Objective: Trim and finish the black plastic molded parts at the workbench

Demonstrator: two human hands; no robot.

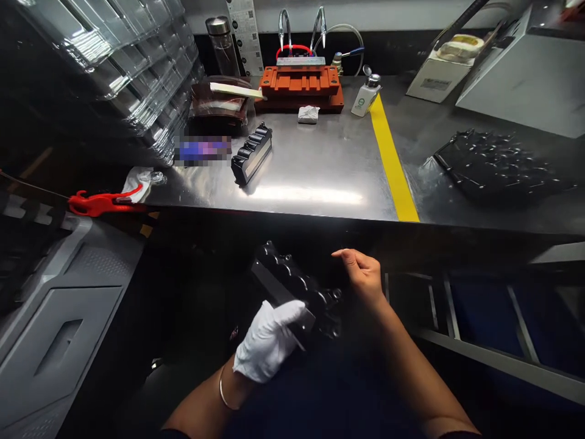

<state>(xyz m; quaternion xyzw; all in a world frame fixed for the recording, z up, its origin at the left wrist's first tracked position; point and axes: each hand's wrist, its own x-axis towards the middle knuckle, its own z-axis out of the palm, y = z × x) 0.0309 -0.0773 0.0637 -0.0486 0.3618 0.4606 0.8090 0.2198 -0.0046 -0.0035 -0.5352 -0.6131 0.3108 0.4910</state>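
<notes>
My left hand (269, 338), in a white glove, grips a black moulded part (292, 286) with a row of round ports, held below the table's front edge. Just right of that part hovers my bare right hand (363, 274), fingers loosely curled and apart, holding nothing. A second black part (251, 153) of the same kind lies on the steel table (320, 177), to the left of centre.
An orange fixture (301, 85) with tubes stands at the back, a small white bottle (365, 96) beside it. A yellow stripe (393, 164) crosses the table. A black tray (496, 164) lies right, clear stacked trays (128, 67) left, red scissors-like tool (103, 202) at the left edge.
</notes>
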